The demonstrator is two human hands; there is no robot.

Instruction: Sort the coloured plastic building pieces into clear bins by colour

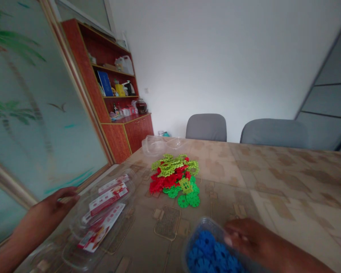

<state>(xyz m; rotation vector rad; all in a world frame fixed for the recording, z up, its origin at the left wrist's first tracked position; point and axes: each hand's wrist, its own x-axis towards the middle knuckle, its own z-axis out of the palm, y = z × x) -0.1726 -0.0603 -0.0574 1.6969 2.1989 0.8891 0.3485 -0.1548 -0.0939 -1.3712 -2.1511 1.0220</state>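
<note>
Nearest to us in the head view, a clear tub of blue pieces sits low in the frame, its near end cut off by the bottom border; whether its base rests on the surface or is lifted, we cannot tell. Our right hand has its grip clamped on the tub's right wall, thumb over the rim. Between the tub's far rim and the green discs, we see a strip of patterned surface, so tub and pile stand apart. Those discs form the pile's near fringe, with red pieces behind and lime pieces mostly on top. To the pile's left, across a narrower strip, overlapping labelled clear plastic lies along the left side of the surface. Our left hand is beside its outer edge, the grip apart, a gap showing between thumb and fingers; we cannot tell whether the fingertips touch the plastic. Beyond the pile, transparent containers stand close to the far left corner. From the pile, the surface gives wide room rightward to the frame's border, and its far edge runs in front of two grey chairs.
</note>
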